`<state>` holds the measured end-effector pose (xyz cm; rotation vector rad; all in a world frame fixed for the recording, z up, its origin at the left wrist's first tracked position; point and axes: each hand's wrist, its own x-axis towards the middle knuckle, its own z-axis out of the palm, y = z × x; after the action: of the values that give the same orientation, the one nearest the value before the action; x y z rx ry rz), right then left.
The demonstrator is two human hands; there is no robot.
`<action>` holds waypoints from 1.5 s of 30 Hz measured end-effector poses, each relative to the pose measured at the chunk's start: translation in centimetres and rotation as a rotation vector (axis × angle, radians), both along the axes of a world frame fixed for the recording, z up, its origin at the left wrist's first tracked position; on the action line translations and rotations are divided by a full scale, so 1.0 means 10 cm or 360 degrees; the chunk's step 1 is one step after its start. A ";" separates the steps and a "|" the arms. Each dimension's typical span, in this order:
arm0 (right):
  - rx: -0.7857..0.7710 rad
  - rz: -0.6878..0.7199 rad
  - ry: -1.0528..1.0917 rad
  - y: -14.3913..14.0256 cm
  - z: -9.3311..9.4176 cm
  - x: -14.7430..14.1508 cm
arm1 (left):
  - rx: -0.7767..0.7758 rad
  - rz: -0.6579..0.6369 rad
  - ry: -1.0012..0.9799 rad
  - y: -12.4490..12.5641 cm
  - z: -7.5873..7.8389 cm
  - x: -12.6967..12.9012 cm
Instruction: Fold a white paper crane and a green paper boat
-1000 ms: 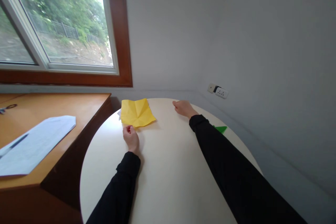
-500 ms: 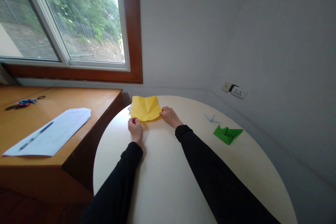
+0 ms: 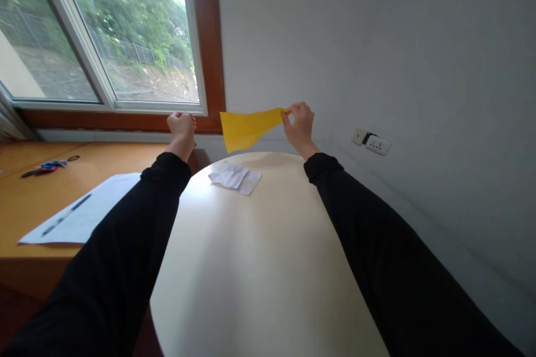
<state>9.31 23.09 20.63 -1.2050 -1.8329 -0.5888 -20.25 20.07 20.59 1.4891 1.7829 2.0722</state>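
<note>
My right hand (image 3: 298, 121) pinches a corner of a creased yellow paper sheet (image 3: 247, 127) and holds it in the air above the far edge of the round cream table (image 3: 268, 268). The sheet hangs down and to the left from my fingers. My left hand (image 3: 182, 127) is raised to the left of the sheet, fingers curled into a fist, apart from the paper and holding nothing that I can see. Below the yellow sheet a creased white paper (image 3: 235, 178) lies flat on the table. Both arms wear black sleeves.
A wooden desk (image 3: 25, 201) stands at the left with a white sheet (image 3: 79, 212), a pen (image 3: 65, 216) on it and scissors (image 3: 44, 167) further back. A window with a brown frame (image 3: 209, 44) is behind. A wall socket (image 3: 372, 142) sits at the right.
The yellow sheet has been lifted off the table by my right hand. My left hand let go near it and rose to the left. A white paper beneath it now shows.
</note>
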 end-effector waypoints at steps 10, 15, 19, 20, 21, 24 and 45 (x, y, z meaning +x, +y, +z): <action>0.0062 0.0446 -0.0940 -1.09 -0.20 0.21 | 0.0313 -0.0339 0.0039 -0.98 0.12 0.48; -0.0124 0.0812 -0.1287 -1.83 -0.84 0.02 | -0.0334 -0.0821 0.0568 -1.56 -0.21 0.88; -0.0326 0.1009 -0.1254 -2.29 -1.47 -0.15 | -0.0810 -0.1074 0.0862 -1.78 -0.90 1.15; -0.0369 0.1023 -0.1229 -2.38 -1.61 -0.19 | -0.0933 -0.1102 0.0937 -1.80 -1.11 1.19; -0.0413 0.1031 -0.1197 -2.46 -1.74 -0.23 | -0.1046 -0.1120 0.1039 -1.81 -1.31 1.22; -0.0483 0.1097 -0.1088 -2.66 -1.97 -0.29 | -0.1336 -0.0982 0.1387 -1.84 -1.80 1.23; -0.1399 0.1053 -0.0564 -1.70 -2.02 -0.18 | -0.0936 -0.1255 0.1841 -2.09 -2.01 1.19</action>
<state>7.52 6.08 0.41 -0.9140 -2.7475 0.4665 -8.31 -0.86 0.47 2.6900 1.2878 0.2228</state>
